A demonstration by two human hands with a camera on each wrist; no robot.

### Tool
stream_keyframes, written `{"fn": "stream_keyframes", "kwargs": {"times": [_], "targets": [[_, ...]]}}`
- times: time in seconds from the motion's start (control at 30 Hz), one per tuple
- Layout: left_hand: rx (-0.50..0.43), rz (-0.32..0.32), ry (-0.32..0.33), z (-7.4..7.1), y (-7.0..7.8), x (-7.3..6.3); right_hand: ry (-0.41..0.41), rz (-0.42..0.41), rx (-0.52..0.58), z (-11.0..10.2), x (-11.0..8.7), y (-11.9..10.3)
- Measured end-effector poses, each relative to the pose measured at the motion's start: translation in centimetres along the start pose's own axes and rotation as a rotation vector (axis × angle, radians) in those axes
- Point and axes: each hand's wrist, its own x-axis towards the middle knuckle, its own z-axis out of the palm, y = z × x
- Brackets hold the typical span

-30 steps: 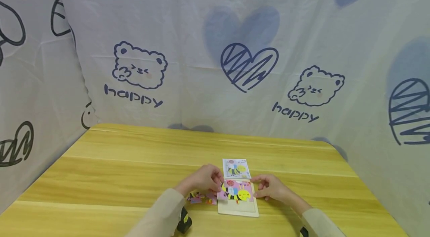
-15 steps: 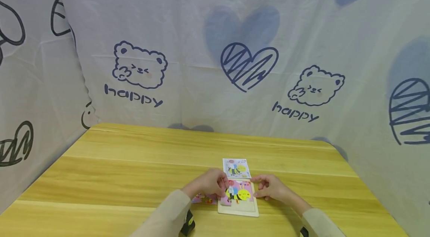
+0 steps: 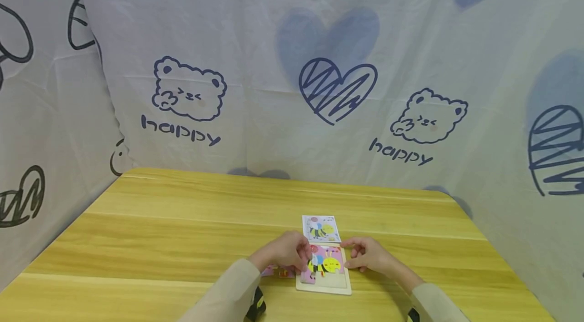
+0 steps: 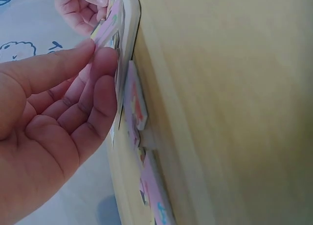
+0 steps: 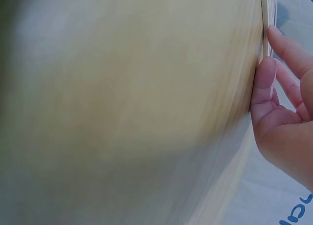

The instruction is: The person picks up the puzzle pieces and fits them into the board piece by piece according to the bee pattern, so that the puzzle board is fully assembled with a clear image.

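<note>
My left hand (image 3: 292, 253) pinches a pink jigsaw piece (image 3: 308, 278) between thumb and curled fingers, at the lower left of a shallow wooden puzzle tray (image 3: 332, 290). The left wrist view shows the piece (image 4: 111, 27) tilted in the fingertips, close over the tray. Pieces joined in the tray's upper part form a yellow bee (image 3: 331, 264) on pink; bare wood shows below. On the tray's right edge rest the thumb and index fingertip of my right hand (image 3: 368, 255), spread apart. The right wrist view has that thumb (image 5: 265, 73) against the edge.
Loose pink pieces (image 3: 286, 272) lie on the wooden table (image 3: 159, 241) left of the tray, partly behind the left hand. A picture card (image 3: 321, 229) of the same bee lies just beyond the tray. A printed cloth (image 3: 260, 134) hangs behind the table.
My left hand has moved a little to the right and toward the near side, bringing the pinched jigsaw piece over the tray's lower left. The right hand has stayed in place.
</note>
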Motion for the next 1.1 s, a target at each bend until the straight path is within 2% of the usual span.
{"fn": "stream_keyframes", "kwargs": {"times": [0.33,0.9,1.1], "targets": [[0.028,0.003,0.008,0.45,0.10,-0.07,-0.005,0.011,0.004,-0.07,-0.03,-0.02],[0.021,-0.055,0.030,0.73,0.30,-0.07,-0.012,0.002,0.019,0.08,-0.16,-0.18],[0.069,-0.057,0.024,0.74,0.32,-0.04,-0.007,0.000,0.010,0.13,-0.09,-0.25]]}}
